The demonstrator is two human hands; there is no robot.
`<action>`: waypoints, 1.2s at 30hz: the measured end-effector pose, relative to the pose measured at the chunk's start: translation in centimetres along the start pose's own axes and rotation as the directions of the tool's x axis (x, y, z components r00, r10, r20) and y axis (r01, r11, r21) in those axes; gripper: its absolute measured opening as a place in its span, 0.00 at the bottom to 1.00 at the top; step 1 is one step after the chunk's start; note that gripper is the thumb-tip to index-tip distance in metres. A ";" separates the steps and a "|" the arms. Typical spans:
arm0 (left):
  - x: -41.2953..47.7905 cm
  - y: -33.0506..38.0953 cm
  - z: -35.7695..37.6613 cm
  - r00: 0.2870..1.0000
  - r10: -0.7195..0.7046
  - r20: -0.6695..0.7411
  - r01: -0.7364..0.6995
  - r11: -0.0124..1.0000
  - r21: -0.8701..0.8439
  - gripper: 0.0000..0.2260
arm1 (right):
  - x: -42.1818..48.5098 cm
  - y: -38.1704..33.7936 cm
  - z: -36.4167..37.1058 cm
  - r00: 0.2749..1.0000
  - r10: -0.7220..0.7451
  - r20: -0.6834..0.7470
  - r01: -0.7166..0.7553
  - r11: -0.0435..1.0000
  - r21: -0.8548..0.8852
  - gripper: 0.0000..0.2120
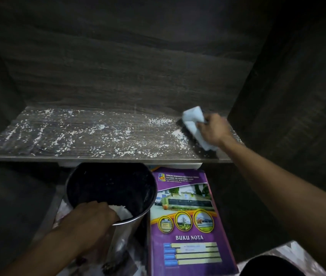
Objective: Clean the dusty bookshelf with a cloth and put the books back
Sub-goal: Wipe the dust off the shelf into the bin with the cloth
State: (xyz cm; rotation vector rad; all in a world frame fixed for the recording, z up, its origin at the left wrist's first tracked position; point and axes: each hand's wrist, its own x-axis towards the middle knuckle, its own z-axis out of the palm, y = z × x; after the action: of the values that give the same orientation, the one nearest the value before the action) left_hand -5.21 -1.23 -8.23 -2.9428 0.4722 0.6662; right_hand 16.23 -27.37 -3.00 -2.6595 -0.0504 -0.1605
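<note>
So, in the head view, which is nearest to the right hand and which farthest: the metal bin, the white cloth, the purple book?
1. The white cloth: under the right hand, at the shelf's right end.
2. The purple book: flat below the shelf's front edge.
3. The metal bin: left of the book, rim gripped by the left hand.
</note>
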 end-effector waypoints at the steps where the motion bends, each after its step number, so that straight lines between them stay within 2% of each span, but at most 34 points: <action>1: -0.3 0.1 -0.2 1.000 0.012 0.001 -0.012 1.000 -0.001 0.26 | 0.5 0.4 -0.8 0.998 0.024 -0.063 -0.026 0.999 -0.021 0.15; 2: -0.5 0.1 -0.4 1.000 0.017 0.002 -0.017 1.000 -0.005 0.27 | 1.0 1.2 -1.4 0.992 0.062 -0.114 -0.069 0.996 -0.054 0.15; 5: -0.8 0.4 -0.4 0.999 -0.010 -0.047 0.009 1.000 -0.006 0.15 | 1.3 3.8 -2.0 0.969 0.195 -0.153 -0.222 0.957 -0.186 0.16; 8: -0.5 0.5 0.2 0.998 -0.030 -0.062 0.032 0.999 0.029 0.15 | 0.5 4.7 -0.7 0.948 0.280 -0.150 -0.308 0.926 -0.217 0.17; 10: -0.3 0.4 0.6 0.996 -0.031 -0.081 0.033 0.999 0.017 0.15 | -0.1 3.6 0.4 0.959 0.243 -0.144 -0.268 0.943 -0.195 0.16; 16: 0.0 -0.2 1.8 0.984 0.015 -0.175 -0.018 1.000 -0.016 0.16 | -2.0 -3.3 5.0 1.000 -0.007 -0.025 0.007 1.000 -0.018 0.15; 19: 0.3 -0.3 2.2 0.979 0.007 -0.206 -0.015 0.999 -0.039 0.14 | -2.3 -6.3 6.3 0.997 -0.075 0.028 0.073 0.996 0.056 0.15; 21: 0.1 -0.3 1.9 0.974 0.004 -0.225 -0.009 1.000 -0.022 0.14 | -1.9 -6.9 5.8 0.997 -0.079 0.001 0.079 0.994 0.081 0.14; 25: -0.8 -0.4 2.1 0.972 0.027 -0.232 -0.043 0.997 -0.061 0.09 | 0.1 -4.2 2.6 0.994 0.027 -0.110 -0.022 0.999 0.045 0.15; 30: -2.0 -1.1 1.8 0.963 0.021 -0.270 -0.033 0.999 -0.039 0.15 | 0.9 2.0 -0.1 0.960 0.236 -0.153 -0.254 0.961 -0.113 0.17; 32: -2.3 -1.4 1.4 0.956 0.039 -0.290 -0.064 0.995 -0.077 0.15 | 0.7 3.0 0.0 0.940 0.308 -0.150 -0.325 0.940 -0.105 0.17; 34: -2.6 -1.5 1.0 0.951 0.053 -0.304 -0.100 0.985 -0.141 0.15 | 0.8 2.5 0.7 0.931 0.334 -0.147 -0.345 0.937 -0.054 0.17; 36: -3.1 -1.3 0.3 0.964 0.055 -0.259 -0.076 0.995 -0.071 0.15 | 0.7 0.8 1.9 0.940 0.306 -0.152 -0.316 0.948 -0.043 0.17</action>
State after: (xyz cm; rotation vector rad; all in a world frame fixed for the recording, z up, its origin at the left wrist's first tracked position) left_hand -7.60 0.88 -7.17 -3.1177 0.5790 0.3148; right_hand 17.13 -27.24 -4.96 -2.6709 0.4282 -0.2516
